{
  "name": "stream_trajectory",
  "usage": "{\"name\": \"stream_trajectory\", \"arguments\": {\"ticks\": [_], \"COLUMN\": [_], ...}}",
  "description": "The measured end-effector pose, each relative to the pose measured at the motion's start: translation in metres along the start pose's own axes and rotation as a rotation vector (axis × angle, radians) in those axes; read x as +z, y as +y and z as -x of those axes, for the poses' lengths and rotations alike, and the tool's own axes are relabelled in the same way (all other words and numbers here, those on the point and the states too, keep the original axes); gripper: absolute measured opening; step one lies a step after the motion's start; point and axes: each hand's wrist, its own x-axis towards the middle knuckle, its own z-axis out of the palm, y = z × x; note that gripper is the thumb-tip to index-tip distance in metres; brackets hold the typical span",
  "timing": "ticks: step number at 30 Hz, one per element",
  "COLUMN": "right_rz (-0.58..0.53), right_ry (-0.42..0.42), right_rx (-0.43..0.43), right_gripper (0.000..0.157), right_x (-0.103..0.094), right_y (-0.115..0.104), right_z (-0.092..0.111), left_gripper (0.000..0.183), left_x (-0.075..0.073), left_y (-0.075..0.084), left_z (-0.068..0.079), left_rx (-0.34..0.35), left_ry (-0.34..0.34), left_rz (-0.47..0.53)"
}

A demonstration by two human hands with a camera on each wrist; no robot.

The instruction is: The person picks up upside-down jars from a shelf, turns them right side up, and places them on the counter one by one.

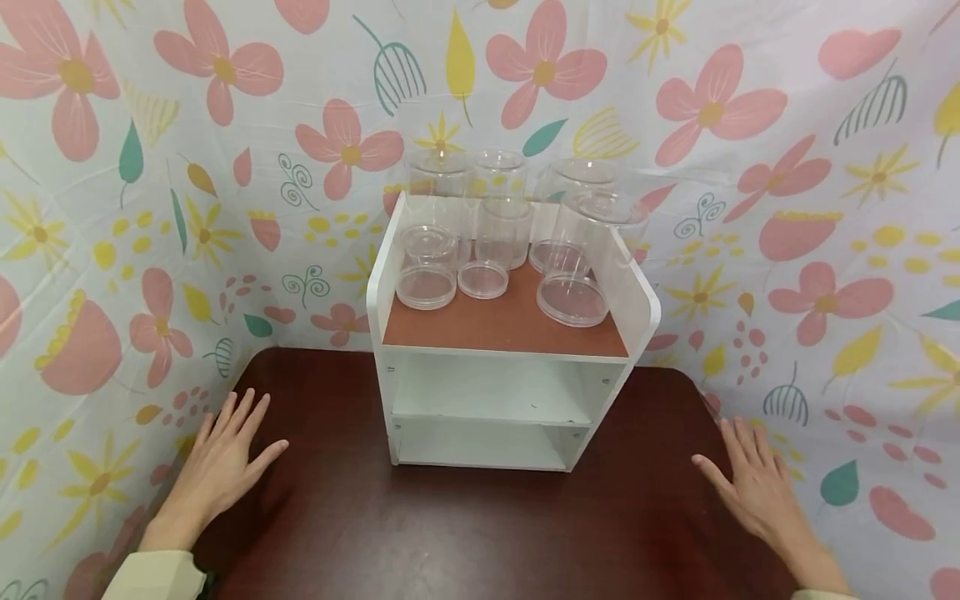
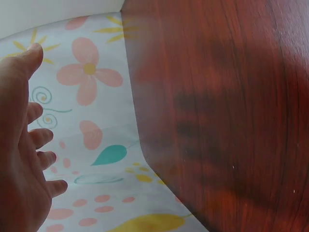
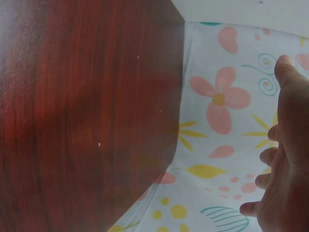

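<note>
My left hand [image 1: 217,462] is over the left side of the dark table, fingers extended, thumb spread out, holding nothing. On the opposite side my right hand [image 1: 759,492] is held the same way, also with nothing in it. Between them, farther back, stands a small white shelf unit [image 1: 380,308]. Several clear plastic jars [image 1: 573,300] are grouped on its brown top board [image 1: 495,329], overlapping one another in the head view. In the left wrist view the left hand [image 2: 21,154] shows at the left edge; in the right wrist view the right hand [image 3: 292,154] shows at the right edge.
Below the top board the unit has two open white compartments [image 1: 491,387]. The dark reddish table [image 1: 450,533] has cut corners at the back. Flower-printed cloth [image 1: 465,58] hangs behind and on both sides, close to both hands. Raised side panels flank the jars.
</note>
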Motion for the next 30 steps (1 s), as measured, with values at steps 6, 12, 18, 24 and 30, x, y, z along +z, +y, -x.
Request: {"name": "stream_trajectory", "arguments": {"ticks": [6,12,18,24,30], "right_rz": [-0.079,-0.209,-0.320,-0.358,-0.566], "right_ry": [0.029,0.087,0.132,0.156,0.226], "right_rx": [-0.024,-0.093,-0.123,-0.107,-0.178], "right_gripper": [0.079,0.075,0.071,0.066,0.056], "right_x": [-0.001,-0.007,-0.017,-0.028,-0.039], "right_y": [-0.004,-0.016,-0.035,-0.056,-0.076], "right_z": [0.000,-0.005,-0.005,-0.007,-0.009], "left_gripper": [0.084,0.081,0.077,0.071,0.067], "left_x": [-0.004,-0.005,-0.001,0.000,-0.002], "left_y": [0.017,0.038,0.062,0.083,0.104], "left_z": [-0.001,-0.006,-0.013,-0.016,-0.022], "left_rx": [-0.007,-0.012,0.034,0.050,0.049], "left_ry": [0.030,0.074,0.105,0.140,0.150], "left_rz": [0.109,0.236,0.308,0.365,0.463]}}
